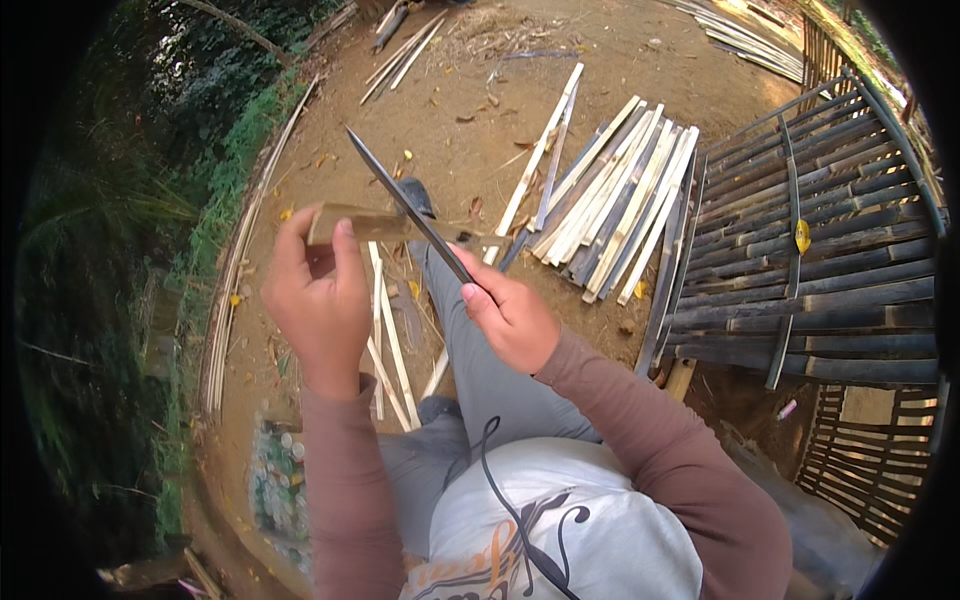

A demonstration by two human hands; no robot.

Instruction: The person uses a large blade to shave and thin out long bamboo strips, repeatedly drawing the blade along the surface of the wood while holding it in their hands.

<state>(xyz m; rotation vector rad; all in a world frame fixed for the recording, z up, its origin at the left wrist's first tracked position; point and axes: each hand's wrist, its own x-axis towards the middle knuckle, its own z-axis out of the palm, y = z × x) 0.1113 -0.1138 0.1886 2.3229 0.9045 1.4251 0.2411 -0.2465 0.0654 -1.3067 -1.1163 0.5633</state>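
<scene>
My left hand [322, 295] pinches one end of a flat tan piece of wood or bamboo [368, 225] between its thumb and fingers. The piece lies sideways across the middle of the view, and its other end reaches behind the blade toward my right hand. Closed around a long knife [400, 197] is my right hand [512, 322]; the handle is hidden in the fist. The dark, narrow blade slants up and to the left, crossing in front of the piece. Whether the blade touches it, I cannot tell.
Ahead and right, a heap of pale split strips [625, 190] lies on the dirt ground [460, 110]. A dark bamboo slat bench [800, 250] stands at the right. Several strips [388, 340] lie by my legs. Bottles [277, 470] sit at lower left, near green plants [235, 160].
</scene>
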